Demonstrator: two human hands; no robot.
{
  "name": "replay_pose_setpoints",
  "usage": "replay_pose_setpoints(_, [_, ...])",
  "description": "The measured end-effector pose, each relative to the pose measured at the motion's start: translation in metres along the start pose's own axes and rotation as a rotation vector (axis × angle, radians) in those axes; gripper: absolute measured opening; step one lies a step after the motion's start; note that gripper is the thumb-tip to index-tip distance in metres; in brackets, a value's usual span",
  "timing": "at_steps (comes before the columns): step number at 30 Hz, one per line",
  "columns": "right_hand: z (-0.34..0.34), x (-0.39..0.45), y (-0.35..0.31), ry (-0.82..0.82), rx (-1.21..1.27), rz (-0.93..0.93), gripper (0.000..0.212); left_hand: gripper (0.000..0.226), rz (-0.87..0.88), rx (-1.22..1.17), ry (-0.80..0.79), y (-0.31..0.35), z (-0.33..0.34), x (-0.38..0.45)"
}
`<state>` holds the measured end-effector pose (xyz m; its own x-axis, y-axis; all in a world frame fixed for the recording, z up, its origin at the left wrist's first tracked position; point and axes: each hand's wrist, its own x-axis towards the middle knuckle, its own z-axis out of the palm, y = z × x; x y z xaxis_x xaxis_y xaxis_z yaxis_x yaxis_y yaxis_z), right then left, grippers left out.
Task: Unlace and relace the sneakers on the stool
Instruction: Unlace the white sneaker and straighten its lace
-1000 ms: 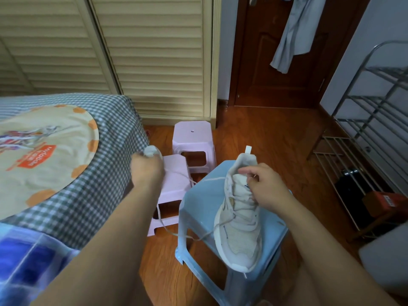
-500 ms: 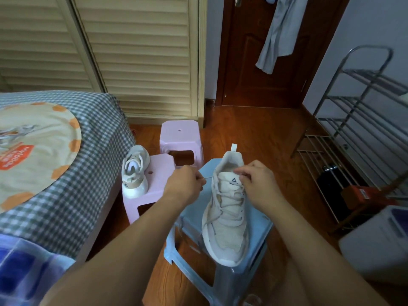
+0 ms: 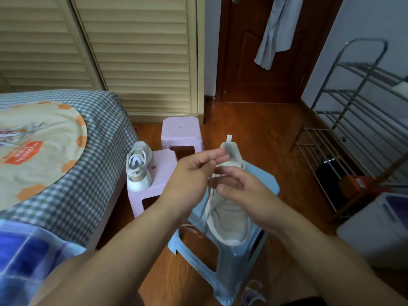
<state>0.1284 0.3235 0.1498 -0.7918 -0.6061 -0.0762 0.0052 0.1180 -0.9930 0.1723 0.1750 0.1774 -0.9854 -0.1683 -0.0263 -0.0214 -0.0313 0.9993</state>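
Head view: I look down on my two hands working above a blue stool.
Bed [image 3: 72, 173]: biggest thing near me, close on my left; its checked edge crowds my left elbow.
Metal rack [image 3: 353, 120]: off to my right, well apart, no obstacle.
Blue stool [image 3: 268, 180]: it bears the sneaker I am lacing; probably light plastic that skids if I tug hard.
Pink stool [image 3: 163, 171]: just beside the blue one, carrying the second sneaker [image 3: 139, 166], upright, apart from my hands.
Sneaker [image 3: 229, 219]: toe towards me; I judge it soft and light, best steadied at the tongue or collar.
Left hand [image 3: 192, 173]: fingers pinching near the tongue, probably the lace; blur hides it.
Right hand [image 3: 240, 188]: fingers loosely curled over the eyelets; I cannot tell what it holds.
Lace [image 3: 204, 208]: thin, limp, trailing off the stool's left edge; take it at the tip.
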Motion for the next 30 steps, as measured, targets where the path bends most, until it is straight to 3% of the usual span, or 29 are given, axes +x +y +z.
replay_pose_setpoints(2, [0.021,-0.012,0.006,-0.048,0.232,0.024,0.026,0.034,0.021,0.055,-0.099,-0.004,0.008,-0.005])
replay_pose_setpoints(4, [0.021,-0.015,0.008,0.043,0.358,0.063,0.020,0.036,0.007,0.072,-0.172,-0.012,0.009,0.000])
replay_pose_setpoints(6, [0.002,-0.017,0.006,0.223,0.322,0.134,0.026,0.039,0.013,0.047,-0.164,-0.023,0.009,0.006])
replay_pose_setpoints(7, [-0.017,-0.017,0.006,0.352,0.176,0.172,0.031,0.042,0.003,0.056,-0.120,-0.028,0.009,0.010])
replay_pose_setpoints(9, [-0.065,-0.015,0.013,0.636,-0.409,0.254,0.037,0.046,-0.083,0.106,0.013,-0.037,0.008,0.016])
replay_pose_setpoints(11, [-0.109,-0.020,0.018,0.794,-0.937,0.345,0.040,0.040,-0.229,0.236,0.109,-0.047,0.006,0.021])
replay_pose_setpoints(13, [-0.133,-0.025,0.015,0.888,-1.090,0.369,0.033,0.031,-0.302,0.465,0.127,-0.062,0.002,0.027])
replay_pose_setpoints(15, [-0.140,-0.020,0.012,0.917,-1.142,0.301,0.028,0.028,-0.238,0.684,0.103,-0.072,-0.001,0.029])
replay_pose_setpoints(17, [-0.133,-0.009,0.018,0.803,-1.060,0.245,0.024,0.021,-0.091,0.795,0.029,-0.076,0.005,0.025])
replay_pose_setpoints(20, [-0.104,0.002,0.050,0.528,-0.415,0.240,0.014,0.018,0.114,0.887,-0.093,-0.083,0.018,0.022])
replay_pose_setpoints(22, [-0.086,0.000,0.064,0.473,-0.140,0.268,0.008,0.021,0.163,0.940,-0.098,-0.088,0.023,0.026])
replay_pose_setpoints(26, [-0.069,0.003,0.081,0.409,-0.047,0.299,0.011,0.021,0.178,1.024,-0.056,-0.093,0.032,0.038])
replay_pose_setpoints(30, [-0.063,0.007,0.087,0.508,-0.112,0.262,0.009,0.022,0.208,1.116,0.018,-0.095,0.046,0.042])
